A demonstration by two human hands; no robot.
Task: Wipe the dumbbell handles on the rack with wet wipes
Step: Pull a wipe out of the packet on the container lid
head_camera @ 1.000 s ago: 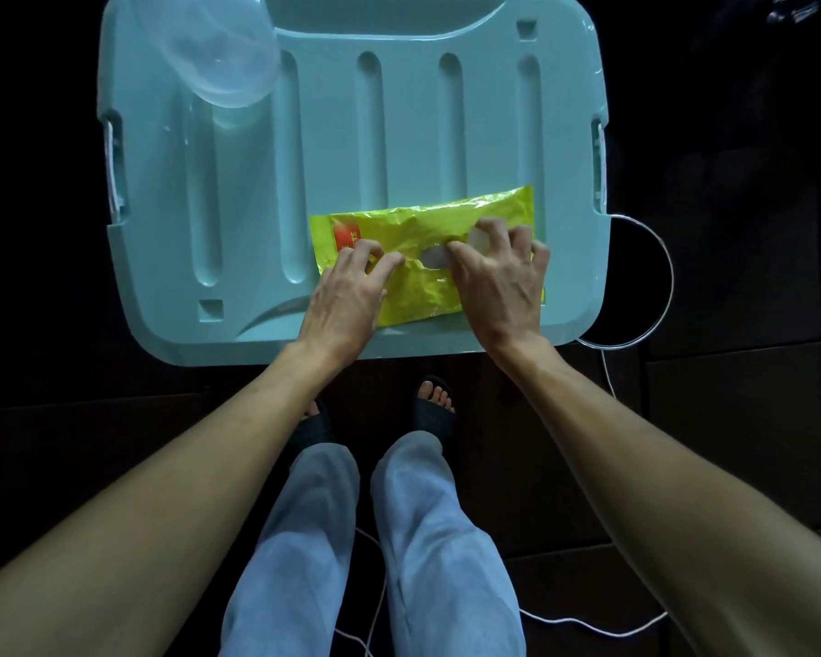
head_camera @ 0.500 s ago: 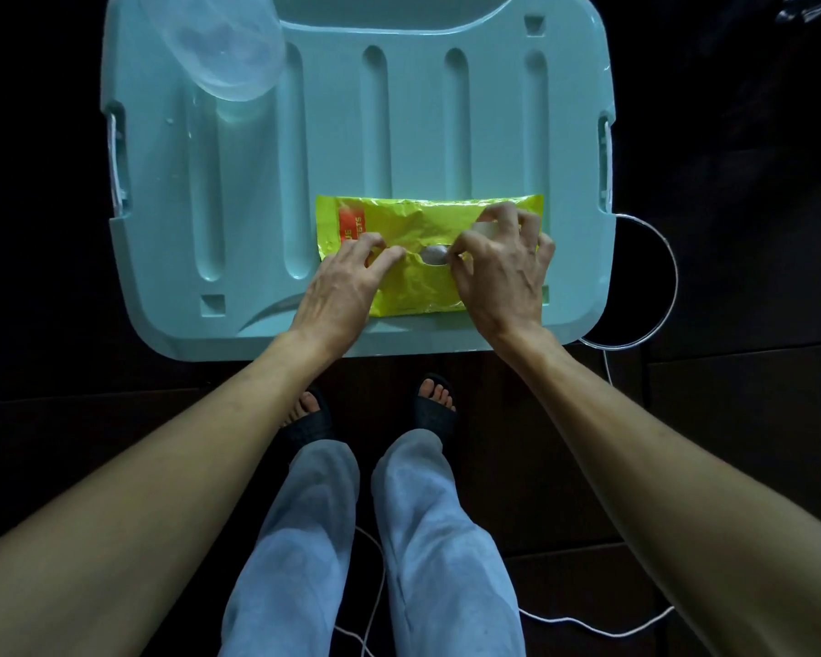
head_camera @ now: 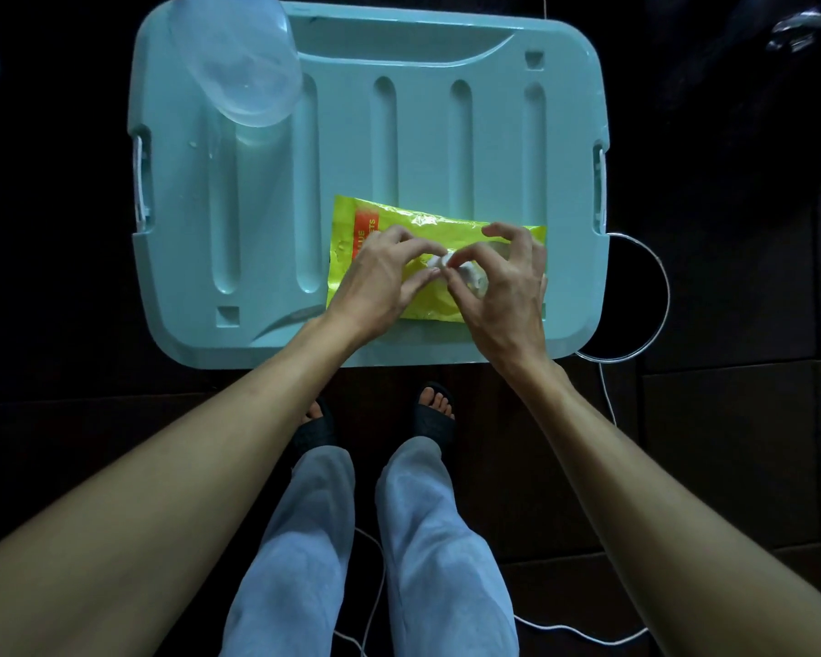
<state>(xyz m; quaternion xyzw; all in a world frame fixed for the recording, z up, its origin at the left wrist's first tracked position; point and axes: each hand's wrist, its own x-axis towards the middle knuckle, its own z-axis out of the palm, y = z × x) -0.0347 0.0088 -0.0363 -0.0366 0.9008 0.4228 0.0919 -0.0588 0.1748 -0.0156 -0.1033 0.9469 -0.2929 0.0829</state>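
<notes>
Dark floor surrounds a teal bin lid (head_camera: 399, 149) where the yellow wet wipes pack (head_camera: 375, 225) lies near its front edge; the left hand (head_camera: 375, 282) and right hand (head_camera: 498, 286) both pinch a white wipe (head_camera: 439, 262) at the opening, best drawn out slowly while one hand pins the pack.

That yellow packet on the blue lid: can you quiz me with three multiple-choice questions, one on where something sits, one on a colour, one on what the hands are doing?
1. Where is the clear plastic bowl?
A. the lid's far left corner
B. on the packet
C. on the floor

2. What colour is the wipes packet?
A. white
B. yellow-green
C. black

3. What are the hands doing?
A. hanging idle
B. lifting the lid
C. pinching a white wipe at the packet's opening

Answers:
1 A: the clear plastic bowl sits at the far left corner of the lid.
2 B: the wipes packet is yellow-green.
3 C: the left hand and right hand meet on the white wipe.
</notes>
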